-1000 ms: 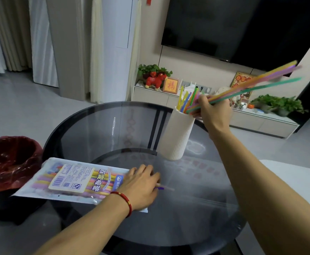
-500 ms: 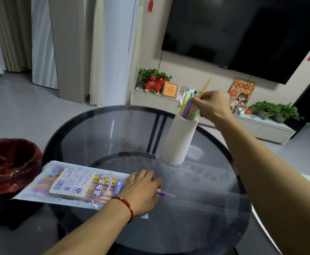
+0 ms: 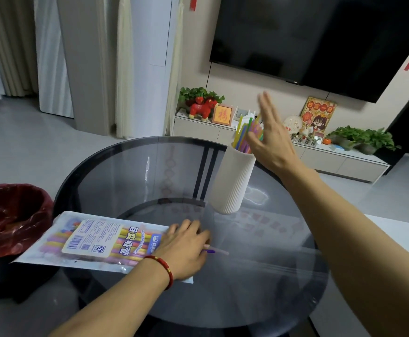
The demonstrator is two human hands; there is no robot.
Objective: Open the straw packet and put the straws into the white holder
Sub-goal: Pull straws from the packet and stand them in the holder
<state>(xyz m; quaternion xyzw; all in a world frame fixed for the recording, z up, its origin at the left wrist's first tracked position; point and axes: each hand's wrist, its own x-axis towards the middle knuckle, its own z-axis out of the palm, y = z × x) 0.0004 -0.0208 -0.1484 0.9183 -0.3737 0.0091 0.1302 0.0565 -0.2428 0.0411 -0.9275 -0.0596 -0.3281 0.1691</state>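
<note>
The white ribbed holder (image 3: 231, 181) stands upright on the round glass table (image 3: 150, 166), with several coloured straws (image 3: 243, 133) sticking out of its top. My right hand (image 3: 270, 139) hovers just right of the straw tops, fingers spread, holding nothing. The straw packet (image 3: 94, 242) lies flat at the table's left edge, coloured straws still showing inside. My left hand (image 3: 186, 249) presses palm-down on the packet's right end. A purple straw tip (image 3: 214, 251) pokes out from under its fingers.
A bin with a red liner (image 3: 9, 220) stands on the floor left of the table. A white surface (image 3: 405, 237) lies at the right. Behind the table are a low cabinet with plants and ornaments (image 3: 203, 105) and a wall television.
My right hand pushed its bundle of straws down into the holder, let go, and now hovers open beside them. The left hand has stayed on the packet.
</note>
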